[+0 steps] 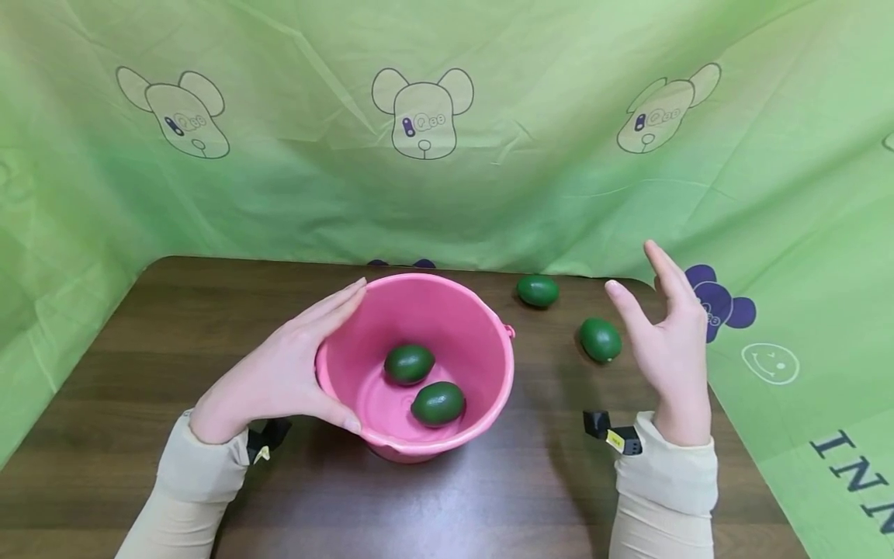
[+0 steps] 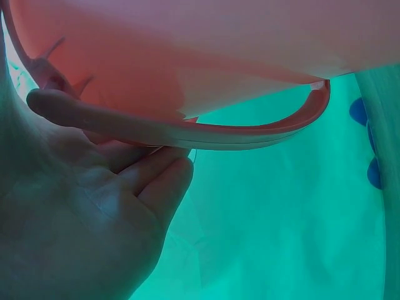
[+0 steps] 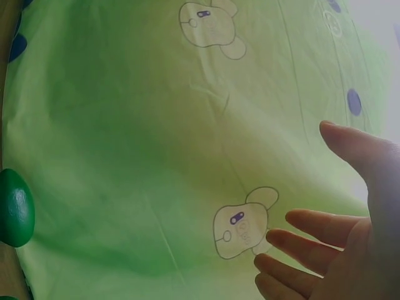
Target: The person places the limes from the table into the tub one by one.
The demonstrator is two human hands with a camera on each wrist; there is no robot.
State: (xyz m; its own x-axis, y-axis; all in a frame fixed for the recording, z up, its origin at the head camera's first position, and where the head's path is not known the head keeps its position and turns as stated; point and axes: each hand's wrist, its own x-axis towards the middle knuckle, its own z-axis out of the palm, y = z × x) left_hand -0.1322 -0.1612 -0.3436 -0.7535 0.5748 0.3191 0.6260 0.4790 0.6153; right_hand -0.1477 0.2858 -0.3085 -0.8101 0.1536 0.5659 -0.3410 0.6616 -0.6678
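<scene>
My left hand [image 1: 289,369] holds the pink bucket [image 1: 496,373] by its left side, thumb at the near rim and fingers toward the far rim. In the left wrist view, the bucket's curved handle [image 2: 250,137] passes in front of the fingers [image 2: 169,181]. Inside the bucket lie two dark green limes, one lime [image 1: 409,364] behind the other lime [image 1: 438,404]. My right hand [image 1: 670,341] is raised at the right, thumb and fingers spread, holding nothing. Nearest to it on the table is a third lime [image 1: 601,339], with another lime [image 1: 538,290] farther back.
The brown wooden table [image 1: 489,512] runs back to a green curtain [image 1: 293,178] printed with bear heads. The curtain also hangs along the left and right sides. A small black camera [image 1: 611,433] sits at the right wrist.
</scene>
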